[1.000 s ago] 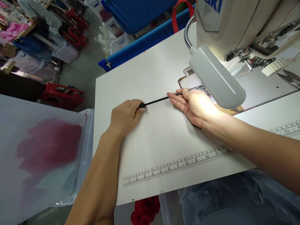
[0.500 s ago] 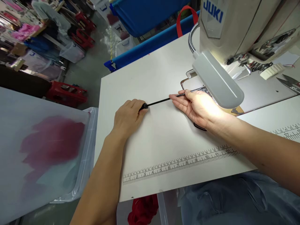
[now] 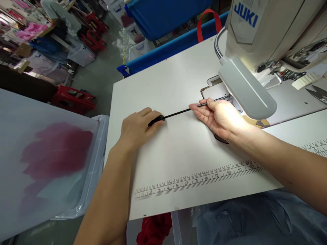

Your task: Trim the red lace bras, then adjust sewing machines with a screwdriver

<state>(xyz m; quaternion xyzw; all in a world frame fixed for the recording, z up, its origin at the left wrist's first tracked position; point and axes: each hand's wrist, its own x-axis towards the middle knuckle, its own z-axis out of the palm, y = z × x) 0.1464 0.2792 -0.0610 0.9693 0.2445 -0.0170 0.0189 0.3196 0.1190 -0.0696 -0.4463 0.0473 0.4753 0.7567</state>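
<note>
A long, thin, straight black piece [image 3: 176, 113] stretches between my two hands, just above or on the white tabletop. I cannot tell whether it is a rod or a taut strip. My left hand [image 3: 139, 126] is palm down with thumb and fingers around its thicker black end, which shows between them. Palm up, my right hand [image 3: 217, 115] pinches the piece between thumb and fingertips, its other fingers stretched out beneath. Past that pinch, the far end reaches the sewing machine's plate [image 3: 212, 91], where the grey lamp [image 3: 249, 88] partly covers it.
The sewing machine's head [image 3: 265, 30] stands at upper right, with scissors [image 3: 318, 93] beside it. A printed ruler [image 3: 194, 182] runs along the table's front. At left is a translucent bin [image 3: 100, 136] with a pale cover. Blue cloth [image 3: 168, 49] hangs behind the table.
The view has shifted slightly, moving the machine rightward in the picture. My left thumb and fingers have parted a little, showing more of the thick black end. My right hand keeps its pinch.
</note>
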